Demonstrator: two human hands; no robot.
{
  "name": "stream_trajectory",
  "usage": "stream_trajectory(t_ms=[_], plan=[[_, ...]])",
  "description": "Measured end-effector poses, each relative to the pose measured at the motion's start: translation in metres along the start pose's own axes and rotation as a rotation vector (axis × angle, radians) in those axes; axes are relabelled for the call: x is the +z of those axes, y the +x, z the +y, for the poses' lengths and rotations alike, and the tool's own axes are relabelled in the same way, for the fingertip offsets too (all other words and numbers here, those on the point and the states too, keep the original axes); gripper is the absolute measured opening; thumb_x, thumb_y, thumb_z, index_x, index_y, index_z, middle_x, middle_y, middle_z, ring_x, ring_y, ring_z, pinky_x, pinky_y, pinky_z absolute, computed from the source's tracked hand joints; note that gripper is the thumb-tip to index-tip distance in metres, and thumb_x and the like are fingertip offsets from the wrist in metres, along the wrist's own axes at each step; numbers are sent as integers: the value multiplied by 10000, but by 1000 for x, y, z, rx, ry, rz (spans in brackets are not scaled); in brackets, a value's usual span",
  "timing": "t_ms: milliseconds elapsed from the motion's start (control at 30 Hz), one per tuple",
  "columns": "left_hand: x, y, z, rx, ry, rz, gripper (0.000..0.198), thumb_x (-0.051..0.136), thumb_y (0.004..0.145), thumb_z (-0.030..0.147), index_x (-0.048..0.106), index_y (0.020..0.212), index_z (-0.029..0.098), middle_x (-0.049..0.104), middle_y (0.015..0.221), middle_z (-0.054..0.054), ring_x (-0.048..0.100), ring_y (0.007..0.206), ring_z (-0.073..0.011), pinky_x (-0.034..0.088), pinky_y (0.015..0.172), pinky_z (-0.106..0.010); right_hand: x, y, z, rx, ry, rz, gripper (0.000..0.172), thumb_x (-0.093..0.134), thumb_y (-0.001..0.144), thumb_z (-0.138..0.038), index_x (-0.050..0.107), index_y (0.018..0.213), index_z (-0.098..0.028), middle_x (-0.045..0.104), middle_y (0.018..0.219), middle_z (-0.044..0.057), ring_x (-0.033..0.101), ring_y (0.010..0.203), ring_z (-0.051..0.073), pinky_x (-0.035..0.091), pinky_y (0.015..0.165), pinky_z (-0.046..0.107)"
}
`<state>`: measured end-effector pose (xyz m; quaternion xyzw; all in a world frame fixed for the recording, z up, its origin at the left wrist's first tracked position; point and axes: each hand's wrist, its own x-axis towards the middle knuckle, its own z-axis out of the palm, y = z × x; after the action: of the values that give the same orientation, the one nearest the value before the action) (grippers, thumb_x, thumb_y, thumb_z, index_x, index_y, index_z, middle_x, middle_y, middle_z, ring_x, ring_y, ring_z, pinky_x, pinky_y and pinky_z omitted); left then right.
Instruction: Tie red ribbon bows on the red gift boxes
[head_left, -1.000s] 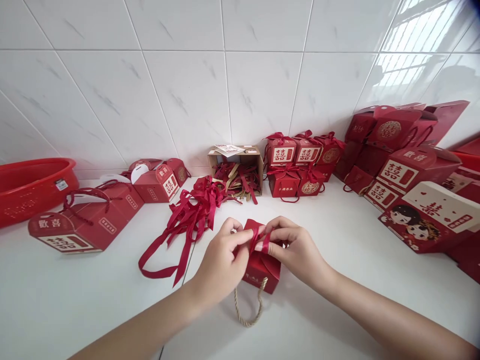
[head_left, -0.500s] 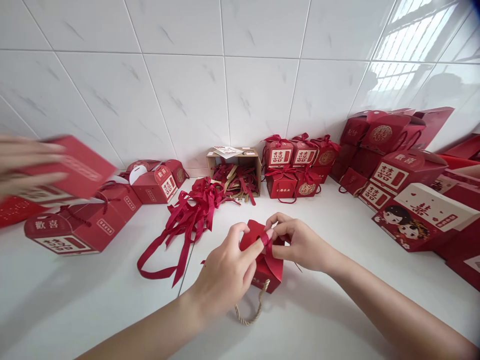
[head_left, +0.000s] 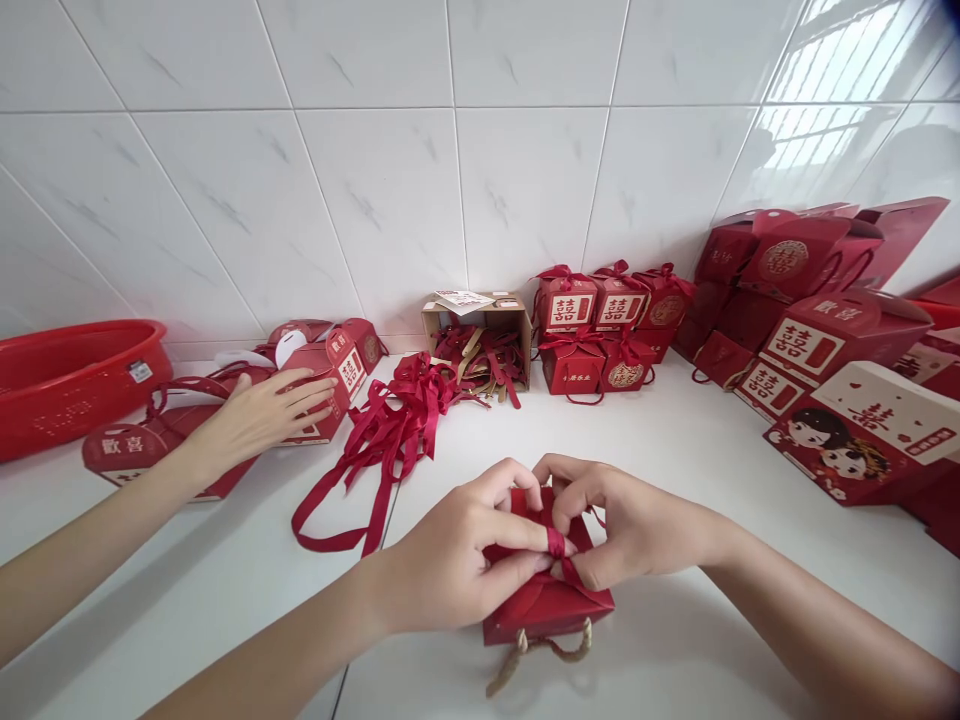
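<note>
A small red gift box (head_left: pixel 544 612) sits on the white table in front of me, a twisted beige rope handle (head_left: pixel 576 648) hanging from its near side. Over its top, my left hand (head_left: pixel 457 555) pinches a dark red ribbon (head_left: pixel 556 542), which loops around its index fingertip. My right hand (head_left: pixel 637 525) has its thumb and fingers closed on the same ribbon, close against the left fingertips. Fingers hide part of the ribbon and the box top. Left of the box lies a loose heap of red ribbons (head_left: pixel 405 405).
Another person's hand (head_left: pixel 266 412) rests over red boxes at the left, before a red plastic basin (head_left: pixel 90 345). A cardboard box (head_left: pixel 525 350) of ribbon pieces stands against the tiled wall. Ribboned boxes (head_left: pixel 574 365) stand beside it; more boxes (head_left: pixel 847 435) are stacked right.
My hands and the gift box have come nearer and turned slightly. The other person's hand, earlier carrying a red box at far left, now reaches over the left boxes, and the basin shows more.
</note>
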<state>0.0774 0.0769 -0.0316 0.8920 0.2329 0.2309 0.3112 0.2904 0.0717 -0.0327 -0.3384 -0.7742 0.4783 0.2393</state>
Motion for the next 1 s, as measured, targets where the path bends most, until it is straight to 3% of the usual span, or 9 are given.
stream_trajectory(t_ms=[200,433,600,733,900,1000], plan=[[-1,-1,-5,-38,-54,42,194,604,821,116,778,822,201,554,976,-59,509,647,-84,457,578,-221,9,1,0,3,-25,58,176,669,613,-13,676,667,-180,532,1013,-1,535,757,90,455,633,197],[2,2,-4,-191,-229,79,221,630,774,94,788,828,239,572,992,-42,566,744,-109,504,668,-226,10,0,-2,30,7,75,173,652,623,-15,685,671,-178,539,1044,4,535,739,79,452,629,187],[7,7,-11,-323,-270,187,134,658,778,163,773,762,229,565,942,-25,562,772,-114,487,729,-234,9,-1,-2,124,-35,222,79,643,729,-138,687,684,-184,556,1052,10,524,671,59,461,674,211],[2,7,-9,-421,-231,209,110,633,802,233,725,753,200,567,961,-33,589,820,-143,483,705,-241,5,-5,0,107,-109,286,93,629,762,-175,657,674,-189,552,1067,8,556,711,73,471,712,226],[-33,-3,-4,-497,64,-43,95,577,835,270,661,806,235,597,1003,-15,604,861,-169,484,774,-288,-2,-15,1,109,-274,219,116,648,725,-135,590,647,-198,565,1054,-4,585,891,138,473,818,281],[-51,-8,-2,-552,141,-147,118,563,854,346,648,874,266,540,1256,-23,579,1067,-227,498,747,-290,-1,-20,-1,125,-374,191,136,653,714,-130,562,660,-215,558,1094,-8,531,1058,179,459,897,320]])
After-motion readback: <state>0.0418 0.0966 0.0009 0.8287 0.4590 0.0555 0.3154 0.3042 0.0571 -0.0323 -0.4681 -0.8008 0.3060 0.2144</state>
